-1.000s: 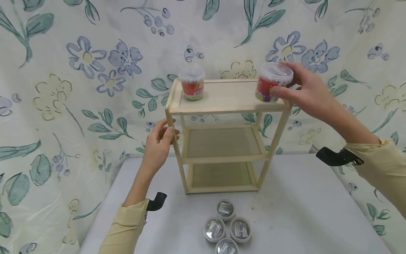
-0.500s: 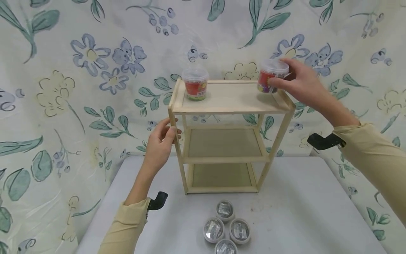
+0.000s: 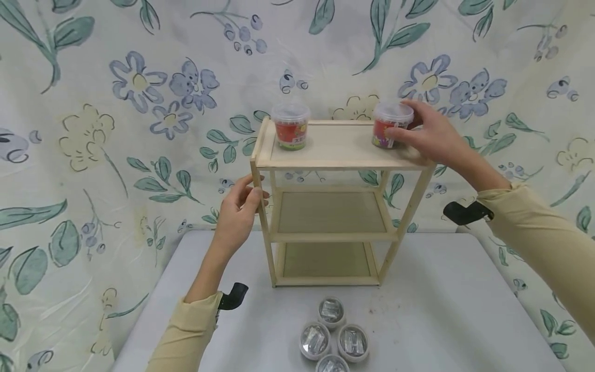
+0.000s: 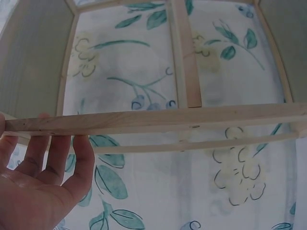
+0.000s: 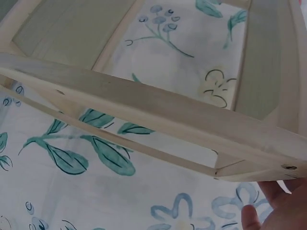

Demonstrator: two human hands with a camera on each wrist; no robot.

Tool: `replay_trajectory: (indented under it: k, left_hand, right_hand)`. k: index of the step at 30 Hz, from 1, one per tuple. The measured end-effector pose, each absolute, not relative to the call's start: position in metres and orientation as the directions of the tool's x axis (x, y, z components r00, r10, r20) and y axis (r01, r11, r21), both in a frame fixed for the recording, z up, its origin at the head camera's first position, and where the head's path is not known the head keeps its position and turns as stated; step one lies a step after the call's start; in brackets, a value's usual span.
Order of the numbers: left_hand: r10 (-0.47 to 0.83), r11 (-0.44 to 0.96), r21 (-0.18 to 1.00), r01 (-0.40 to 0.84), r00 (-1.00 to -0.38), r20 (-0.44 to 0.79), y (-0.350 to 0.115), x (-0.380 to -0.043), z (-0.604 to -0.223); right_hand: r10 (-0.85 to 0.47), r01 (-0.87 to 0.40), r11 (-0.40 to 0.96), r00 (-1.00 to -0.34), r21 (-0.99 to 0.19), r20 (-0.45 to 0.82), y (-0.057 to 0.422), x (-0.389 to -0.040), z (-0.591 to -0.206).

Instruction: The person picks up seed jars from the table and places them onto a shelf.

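A small wooden three-tier shelf (image 3: pixel 339 236) stands on the table. My left hand (image 3: pixel 239 209) holds its front left post, fingers behind and thumb in front; the left wrist view shows the fingers (image 4: pixel 82 158) at this wooden bar. At the right end of the top tier is a clear-lidded tub (image 3: pixel 385 133) with a red label, gripped at its right side by my right hand (image 3: pixel 432 132). Its base is right at the top board. A similar tub (image 3: pixel 291 129) stands at the left end. In the right wrist view, my right hand (image 5: pixel 283 211) shows only in part, and the tub is hidden.
Several round tubs with clear lids and silvery packets inside, one being the rear tub (image 3: pixel 331 311), stand clustered on the white table (image 3: pixel 441 310) before the shelf. A flower-patterned cloth (image 3: pixel 153 206) hangs close behind the table.
My right hand has carried the tub leftward and back over the top tier, then lowered it to the board. My left hand keeps its hold on the post. The head view has shifted slightly.
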State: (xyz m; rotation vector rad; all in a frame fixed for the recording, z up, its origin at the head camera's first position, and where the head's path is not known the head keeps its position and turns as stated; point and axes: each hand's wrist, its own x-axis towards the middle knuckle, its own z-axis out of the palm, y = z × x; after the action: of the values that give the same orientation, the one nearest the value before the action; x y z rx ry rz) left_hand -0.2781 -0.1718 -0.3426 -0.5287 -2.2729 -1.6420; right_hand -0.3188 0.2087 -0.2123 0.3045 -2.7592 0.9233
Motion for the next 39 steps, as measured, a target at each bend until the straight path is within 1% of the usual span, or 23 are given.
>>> replay_trajectory:
  k: [10, 18, 24, 33, 39]
  left_hand:
    - [0.126, 0.303, 0.825, 0.477, -0.878, 0.461, -0.171, -0.280, -0.340]
    - [0.127, 0.308, 0.827, 0.471, -0.882, 0.455, -0.171, -0.280, -0.341]
    - [0.129, 0.287, 0.839, 0.463, -0.886, 0.445, -0.171, -0.279, -0.343]
    - [0.121, 0.301, 0.835, 0.461, -0.887, 0.446, -0.170, -0.278, -0.343]
    - [0.122, 0.300, 0.836, 0.460, -0.887, 0.444, -0.169, -0.279, -0.343]
  right_hand:
    - [-0.112, -0.240, 0.782, -0.962, -0.575, 0.250, 0.211, -0.320, -0.212]
    - [-0.128, -0.251, 0.772, -0.961, -0.584, 0.243, 0.210, -0.322, -0.213]
    - [-0.141, -0.255, 0.764, -0.962, -0.592, 0.232, 0.212, -0.321, -0.213]
    - [-0.135, -0.277, 0.736, -0.954, -0.618, 0.267, 0.222, -0.316, -0.209]
    - [-0.151, -0.296, 0.746, -0.947, -0.596, 0.282, 0.231, -0.307, -0.211]
